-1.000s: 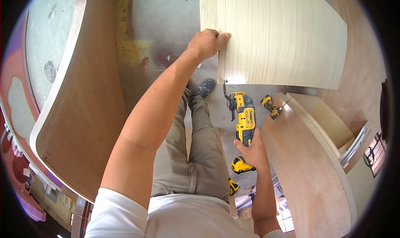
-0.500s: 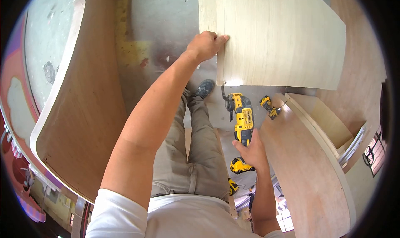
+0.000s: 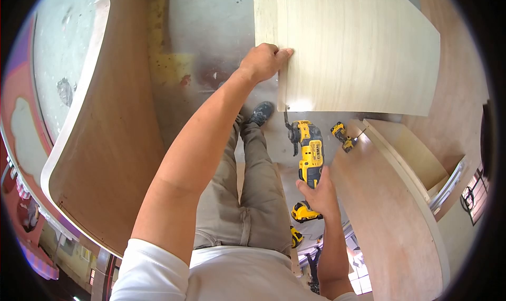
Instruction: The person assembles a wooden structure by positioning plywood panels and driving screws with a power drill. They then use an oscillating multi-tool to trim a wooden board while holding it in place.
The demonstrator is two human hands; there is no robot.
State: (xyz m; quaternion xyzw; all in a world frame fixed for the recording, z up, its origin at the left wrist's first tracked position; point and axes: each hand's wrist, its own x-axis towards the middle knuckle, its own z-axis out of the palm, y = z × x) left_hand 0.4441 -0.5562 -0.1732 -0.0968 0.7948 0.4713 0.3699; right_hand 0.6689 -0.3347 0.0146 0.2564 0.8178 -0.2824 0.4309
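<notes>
My left hand (image 3: 266, 62) grips the left edge of a pale wood panel (image 3: 358, 53), thumb on top and fingers curled beneath. A narrower pale strip (image 3: 265, 19) shows beside that edge. In my right hand (image 3: 319, 191) is a yellow and black oscillating multi-tool (image 3: 311, 152), fingers wrapped around its body. Its battery end shows below the hand. The tool's blade (image 3: 286, 117) meets the panel's near edge close to the left corner; how deep it reaches cannot be made out.
A cordless drill (image 3: 343, 137) lies on the curved wooden counter (image 3: 390, 216) at right, near an open wooden compartment (image 3: 408, 143). Another curved counter (image 3: 100, 132) stands at left. My shoe (image 3: 262, 113) is on the grey floor (image 3: 211, 27). Another yellow tool (image 3: 296, 237) sits beside my leg.
The whole view has shifted slightly, with panel, hands and tool appearing a little lower and further right. Both grips and the blade's place at the panel edge look the same.
</notes>
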